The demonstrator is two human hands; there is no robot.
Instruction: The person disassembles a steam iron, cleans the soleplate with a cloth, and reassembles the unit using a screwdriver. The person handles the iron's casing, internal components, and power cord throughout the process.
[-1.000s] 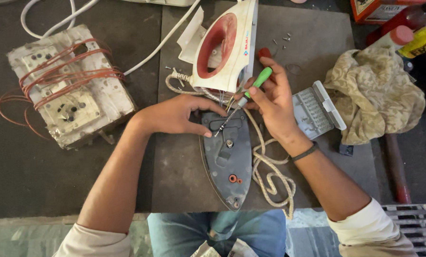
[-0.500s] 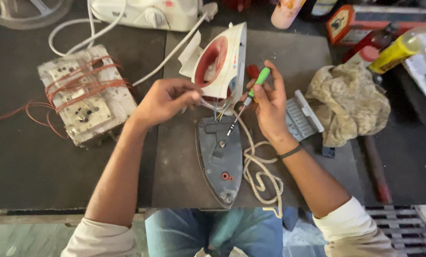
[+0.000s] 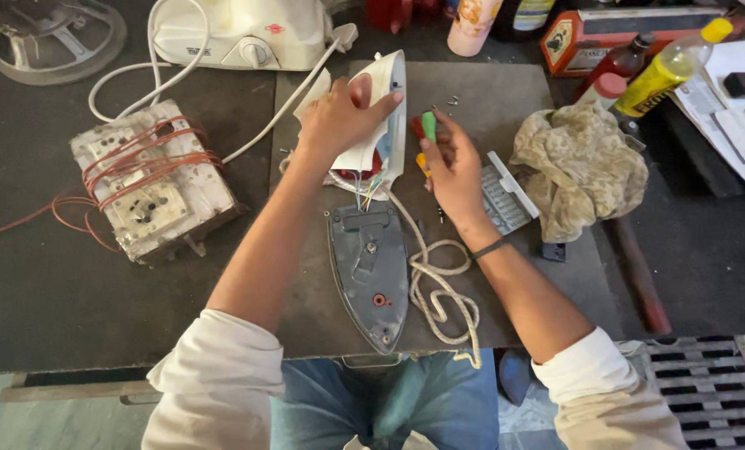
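dark bench (image 3: 97, 317): left hand (image 3: 339, 117) clasps iron cover (image 3: 385, 108) at 12 o'clock of soleplate (image 3: 370, 275); right hand (image 3: 454, 167) pinches screwdriver (image 3: 428, 127)

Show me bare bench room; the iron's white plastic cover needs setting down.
Free: dark bench below the wire-wound white block; also right of the crumpled beige rag. Crowded: around the grey metal soleplate, the braided cord and both hands.

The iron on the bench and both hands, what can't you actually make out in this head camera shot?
- Head view: the left hand covers much of the white iron housing, so its grip side is hidden.
- The screwdriver shows only its green handle; the right hand hides the shaft and tip.
- The coloured wires between housing and soleplate are too small to trace.
- The small screws are too tiny to count.
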